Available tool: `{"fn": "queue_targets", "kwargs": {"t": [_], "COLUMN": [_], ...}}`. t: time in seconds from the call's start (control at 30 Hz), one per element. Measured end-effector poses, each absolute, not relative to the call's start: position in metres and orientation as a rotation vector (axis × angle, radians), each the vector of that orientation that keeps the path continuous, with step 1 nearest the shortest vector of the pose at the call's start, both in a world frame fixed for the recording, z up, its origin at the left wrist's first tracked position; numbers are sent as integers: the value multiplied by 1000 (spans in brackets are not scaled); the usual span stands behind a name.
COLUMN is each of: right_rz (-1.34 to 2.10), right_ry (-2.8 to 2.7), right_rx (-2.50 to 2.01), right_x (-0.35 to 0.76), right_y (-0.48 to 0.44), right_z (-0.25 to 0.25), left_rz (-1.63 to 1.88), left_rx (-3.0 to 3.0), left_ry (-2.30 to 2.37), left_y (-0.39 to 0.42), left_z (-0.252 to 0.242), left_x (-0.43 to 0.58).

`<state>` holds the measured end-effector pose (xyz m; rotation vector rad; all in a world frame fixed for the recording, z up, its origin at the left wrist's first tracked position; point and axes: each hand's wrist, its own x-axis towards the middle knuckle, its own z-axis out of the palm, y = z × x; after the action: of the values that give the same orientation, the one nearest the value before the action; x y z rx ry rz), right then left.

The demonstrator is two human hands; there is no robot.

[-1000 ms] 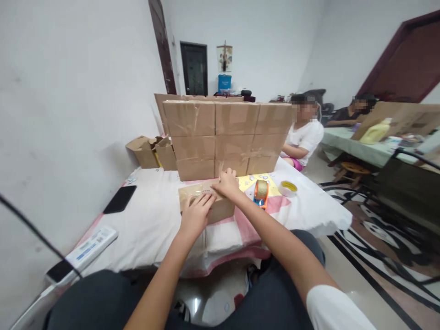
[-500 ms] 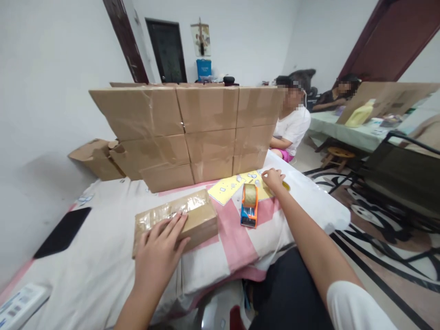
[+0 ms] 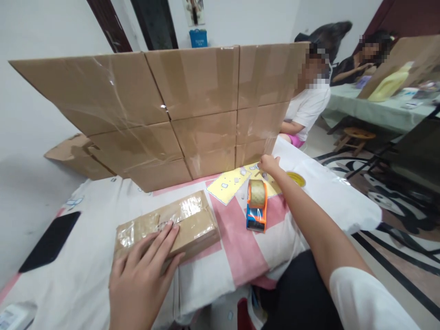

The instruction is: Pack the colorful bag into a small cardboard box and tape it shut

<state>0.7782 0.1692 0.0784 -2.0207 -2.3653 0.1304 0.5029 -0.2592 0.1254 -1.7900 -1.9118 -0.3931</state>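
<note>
A taped brown cardboard box lies on the cloth-covered table, and my left hand rests on its near left part with fingers spread. My right hand reaches out over the yellow patterned patch of the cloth, near the foot of the stacked boxes. Its fingers are curled together, and what they hold, if anything, is too small to name. An orange and blue tape dispenser with a tape roll stands between my hands. A yellow ring-shaped roll sits just right of my right wrist.
A wall of cardboard boxes spans the table's back. At the left lie a black flat object and a white object. A person in white sits behind the right end. Another person is at a farther table.
The view has shifted nearer the boxes. My right hand's fingers have drawn closer together. My left hand stays on the box, and the yellow roll shows more fully.
</note>
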Motion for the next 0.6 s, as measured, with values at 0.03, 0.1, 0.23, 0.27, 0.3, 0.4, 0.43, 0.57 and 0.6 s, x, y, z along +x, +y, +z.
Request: {"fn": "queue_targets", "kwargs": {"t": [0.03,0.1,0.23,0.27,0.3,0.4,0.43,0.57,0.6], "right_rz": [138,142,143,138,129,64,37,-186,-251], "right_ry": [-2365,-2358,-2358,-2361,-2366,-2379,-2379,-2412,-2449], "right_rx": [-2011,-2002,-1987,-1978,-1966,-1913,-1889,-1794,-1784], "right_x": [780,784,792,793,794,797,797,799,799], "right_y": [170,172,171,170,168,159,155,138,134], "right_z": [79,79,80,81,81,82,83,82,82], "left_rz": [-388,-389,-410,-413,-415,-415,-411,-390,-388], "left_rx": [-1794,-1786,-1760,-1762,-1765,-1766,-1766,-1759,-1756], "left_ry": [-1910,-1911,-1934,-1941,-1947,-1956,-1956,-1943,-1939], "left_y": [-260,-260,-262,-262,-262,-262,-262,-263,-263], "left_z": [126,126,125,125,125,125,125,125,125], "left_x": [503,504,505,505,505,506,506,507,507]}}
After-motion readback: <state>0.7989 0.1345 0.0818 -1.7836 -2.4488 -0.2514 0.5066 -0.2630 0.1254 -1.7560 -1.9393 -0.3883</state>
